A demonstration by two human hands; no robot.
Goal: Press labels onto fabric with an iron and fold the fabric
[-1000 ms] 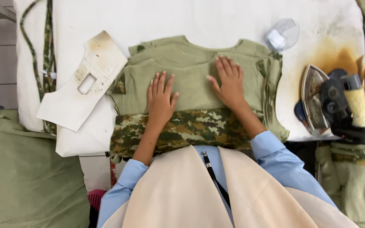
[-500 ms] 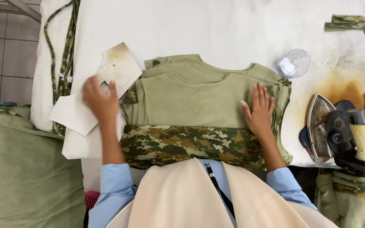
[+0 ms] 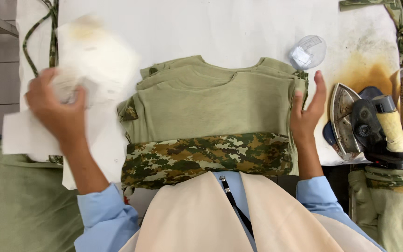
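You are looking straight down at a white padded pressing table, stained brown near its right end. At its near edge lies a stack of folded olive-green shirts, necklines away from you, resting on a camouflage garment whose patterned band shows along the edge closest to your body.

Your left hand is raised to the left of the stack, fingers curled around a white cardboard template. The card is blurred, so you cannot tell exactly how it is pinched, but it sits in your grip, tilted above the table, its far corner over the shirts' left shoulder.

Your right hand is open and holds nothing, fingers straight and close together, pointing away from you. Its palm side is against the right edge of the shirt stack.

To the right of that hand, a steam iron rests on its side with a pale wrapped handle. Beyond your fingertips lies 1 small clear plastic bag.
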